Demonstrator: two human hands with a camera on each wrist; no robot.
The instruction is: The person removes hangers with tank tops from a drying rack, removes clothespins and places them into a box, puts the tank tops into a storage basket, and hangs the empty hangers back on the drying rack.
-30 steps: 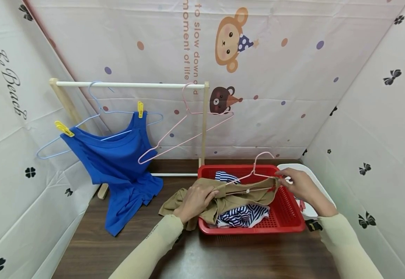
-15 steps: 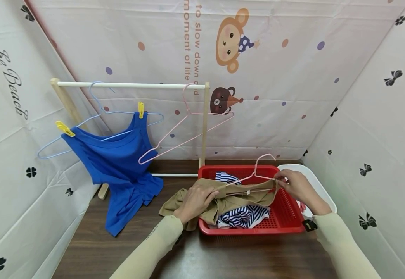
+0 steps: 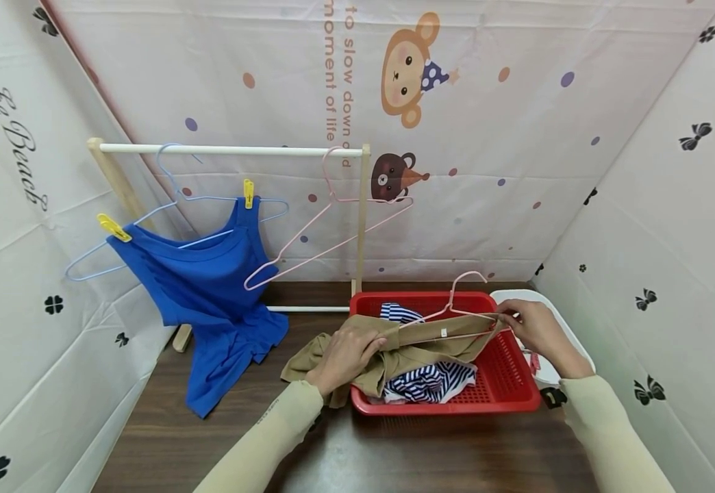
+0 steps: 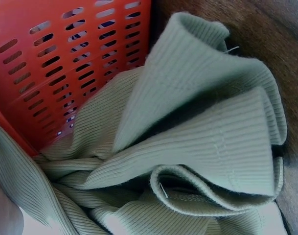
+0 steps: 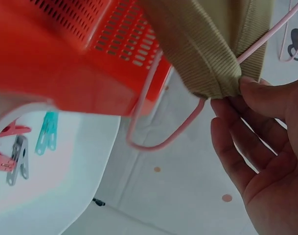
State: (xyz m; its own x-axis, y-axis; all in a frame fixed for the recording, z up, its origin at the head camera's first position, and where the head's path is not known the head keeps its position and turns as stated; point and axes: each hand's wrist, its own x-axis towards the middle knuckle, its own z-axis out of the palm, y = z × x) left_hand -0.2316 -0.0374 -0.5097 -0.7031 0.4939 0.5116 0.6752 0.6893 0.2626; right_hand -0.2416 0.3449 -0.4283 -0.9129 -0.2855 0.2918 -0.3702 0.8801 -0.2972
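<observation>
A khaki ribbed top lies spread across a red basket, its left part trailing onto the table. A pink hanger runs through its neckline, hook pointing up. My left hand holds the top's left side at the basket edge. With thumb and fingers, my right hand pinches the top's strap near the hanger's right end. In the right wrist view, the hanger's rounded end sticks out past the gathered fabric. The left wrist view shows the folded khaki fabric beside the basket wall; little of the hand shows there.
A blue tank top hangs from a rack on a blue hanger, held by yellow clothespins. Beside it hangs a bare pink hanger. Striped clothing lies in the basket. A white tub holds several clothespins.
My right hand has moved slightly right, drawing the khaki strap outward along the hanger's end, so the neckline stretches wider. The hanger hook has shifted a little right. My left hand stays put.
</observation>
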